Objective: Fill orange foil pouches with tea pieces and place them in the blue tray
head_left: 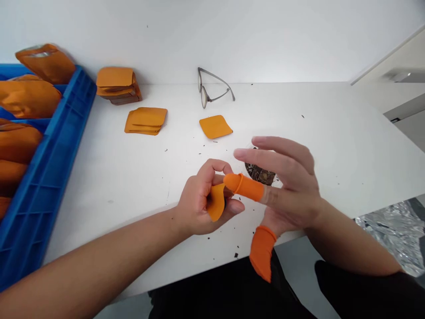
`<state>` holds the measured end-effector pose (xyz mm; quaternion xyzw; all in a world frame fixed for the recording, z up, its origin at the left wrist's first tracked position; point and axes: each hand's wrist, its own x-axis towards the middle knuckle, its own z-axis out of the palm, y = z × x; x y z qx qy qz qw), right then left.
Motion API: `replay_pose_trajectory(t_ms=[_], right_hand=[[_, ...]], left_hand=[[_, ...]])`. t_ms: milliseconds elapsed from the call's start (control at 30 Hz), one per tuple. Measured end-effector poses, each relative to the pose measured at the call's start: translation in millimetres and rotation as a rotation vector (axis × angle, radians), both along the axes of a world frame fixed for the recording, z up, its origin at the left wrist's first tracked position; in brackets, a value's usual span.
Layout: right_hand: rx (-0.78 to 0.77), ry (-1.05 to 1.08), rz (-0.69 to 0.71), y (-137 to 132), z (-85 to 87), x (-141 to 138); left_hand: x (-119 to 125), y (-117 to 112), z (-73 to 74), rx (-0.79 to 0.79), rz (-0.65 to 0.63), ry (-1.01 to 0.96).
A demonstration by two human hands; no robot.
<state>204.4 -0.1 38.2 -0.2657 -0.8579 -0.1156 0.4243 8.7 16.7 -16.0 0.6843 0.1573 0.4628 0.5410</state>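
Observation:
My left hand is closed around a small orange packet, bent and bulging between thumb and fingers. My right hand is open, its thumb and fingers spread apart. Orange finger cots cover its index finger and thumb. The covered index fingertip reaches the packet's upper edge; whether it presses inside is hidden. Behind the right hand, partly covered by it, lies a round clear dish with dark brown flakes or pieces.
One flat orange packet lies beyond my hands, near eyeglasses. Flat packets and a taller stack are at the back left. A blue crate holds several orange pouches. Dark crumbs dot the white table.

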Motion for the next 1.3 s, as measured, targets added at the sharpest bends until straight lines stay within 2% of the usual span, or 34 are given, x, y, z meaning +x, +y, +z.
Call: replay_pose_trajectory(t_ms=[100,333,467,600,767,900,1300], right_hand=[[0.005,-0.069,0.01,2,-2.4,-1],[0.052,-0.185,-0.093,1,-0.5,-1],[-0.001,-0.141,-0.141,1,1.8,-1],[-0.038,-0.094,-0.095,3,1.3,0],[0.012,-0.133,-0.093,7,-4.3,1],[0.059,-0.125,-0.169,9,-7.9,0],[0.12,-0.109,-0.229,10,-10.8,-1]], left_hand=[[1,1,1.2,-0.005,0.016,-0.021],[6,5,-0.6,-0.061,0.095,-0.093],[7,5,-4.2,-0.115,0.094,-0.106],[6,5,-2.4,-0.119,0.065,-0.102],[7,5,0.2,-0.102,0.04,-0.091],[6,4,-3.3,-0.082,0.032,-0.061],[3,0,-8.7,-0.194,0.044,-0.033]])
